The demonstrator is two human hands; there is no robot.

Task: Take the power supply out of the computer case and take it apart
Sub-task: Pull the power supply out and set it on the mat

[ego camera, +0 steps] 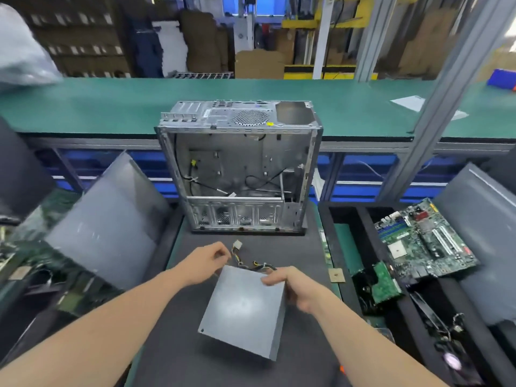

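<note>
The grey metal power supply point(243, 308) lies on the dark mat in front of me, out of the case, its plain side up. Its bundle of cables point(251, 263) with a white connector trails from its far edge. My right hand point(296, 289) grips the far right corner of the box. My left hand point(206, 261) has its fingers curled at the far left corner by the cables; what it holds is unclear. The open computer case point(240, 166) stands upright beyond, its inside facing me, with a few loose wires left in it.
A motherboard point(424, 241) and a smaller green board point(384, 283) lie in black trays on the right. Grey panels point(106, 227) lean at the left, another grey panel point(485, 238) at the right. A green conveyor point(251, 90) runs behind the case.
</note>
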